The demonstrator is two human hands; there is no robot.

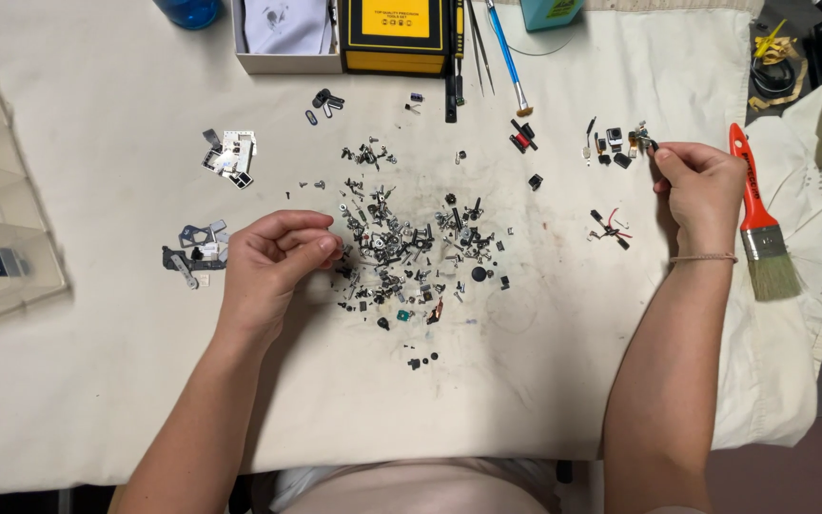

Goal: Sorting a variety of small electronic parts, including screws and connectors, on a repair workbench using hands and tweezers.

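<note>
Left hand (273,255) sits curled at the left edge of the heap of tiny screws and parts (409,246) mid-cloth, fingers drawn in close with the tips nearly shut at the pile, though what they pinch is too small to tell. Over on the right, the right hand (701,186) nips a small dark metal part (645,142) tight between thumb and fingertip, beside a far-right cluster of little black components (613,143). That part pokes up-left from the fingers; its long axis is too small to read.

Bare worktop (97,381) runs along the near edge; a pile of small parts (401,247) blocks the middle, boxes (344,38) crowd the far edge.
</note>
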